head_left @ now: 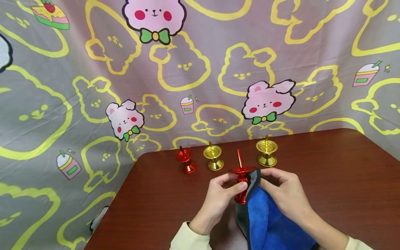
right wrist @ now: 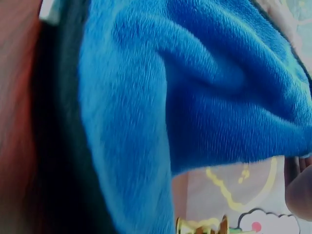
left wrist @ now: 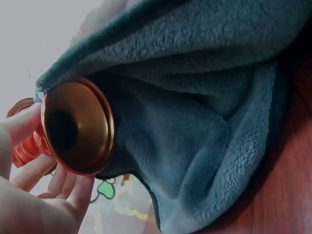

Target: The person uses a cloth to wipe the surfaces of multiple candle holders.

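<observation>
My left hand grips a shiny red candle holder by its stem, thumb in front. The holder stands upright in the air, with a wide dish and a thin spike on top; its hollow round base faces the left wrist view. On its right side, my right hand pinches the edge of a plush cloth, blue on one face and dark grey on the other. The cloth's dark border touches the holder's dish. In the right wrist view, the blue cloth hides most of the hand.
Behind the hands on the brown table stand a small red candle holder, a gold one and another gold one. A patterned cloth backdrop hangs behind the table and along its left side.
</observation>
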`<state>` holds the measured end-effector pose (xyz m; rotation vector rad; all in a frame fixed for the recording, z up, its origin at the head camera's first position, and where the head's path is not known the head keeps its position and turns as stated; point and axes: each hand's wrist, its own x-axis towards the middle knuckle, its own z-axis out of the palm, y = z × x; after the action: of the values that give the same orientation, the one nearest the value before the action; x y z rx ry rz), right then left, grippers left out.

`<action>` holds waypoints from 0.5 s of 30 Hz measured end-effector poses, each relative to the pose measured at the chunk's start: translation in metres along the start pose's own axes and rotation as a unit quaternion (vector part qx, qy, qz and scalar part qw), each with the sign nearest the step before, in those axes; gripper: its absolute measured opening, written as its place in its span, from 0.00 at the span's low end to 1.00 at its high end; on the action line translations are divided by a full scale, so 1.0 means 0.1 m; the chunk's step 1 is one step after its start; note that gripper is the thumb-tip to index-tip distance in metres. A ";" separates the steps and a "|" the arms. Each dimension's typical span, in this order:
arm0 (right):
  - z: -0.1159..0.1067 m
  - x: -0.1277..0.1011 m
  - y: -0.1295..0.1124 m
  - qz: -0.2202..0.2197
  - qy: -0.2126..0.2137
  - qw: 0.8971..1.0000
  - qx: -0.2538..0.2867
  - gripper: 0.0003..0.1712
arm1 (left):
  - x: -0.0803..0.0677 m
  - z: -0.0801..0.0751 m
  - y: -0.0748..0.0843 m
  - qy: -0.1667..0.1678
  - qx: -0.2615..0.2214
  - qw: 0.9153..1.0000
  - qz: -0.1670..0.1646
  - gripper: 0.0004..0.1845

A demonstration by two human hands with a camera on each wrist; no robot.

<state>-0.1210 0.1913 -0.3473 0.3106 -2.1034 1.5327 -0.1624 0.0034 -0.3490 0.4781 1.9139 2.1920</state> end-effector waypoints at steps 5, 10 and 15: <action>-0.16 0.03 0.10 0.040 -0.010 0.999 0.006 0.09 | 0.20 0.01 -0.14 0.050 0.023 0.998 0.010 0.11; -0.36 0.02 0.22 0.060 -0.006 0.998 -0.023 0.12 | 0.43 0.01 -0.27 0.105 0.040 0.994 0.017 0.12; -0.57 -0.01 0.33 0.083 -0.002 0.996 -0.017 0.14 | 0.66 0.03 -0.38 0.139 0.050 0.989 0.011 0.15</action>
<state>-0.1205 0.2558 -0.3616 0.1305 -2.2030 1.5879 -0.2256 0.0350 -0.3788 0.2173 2.1753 2.2866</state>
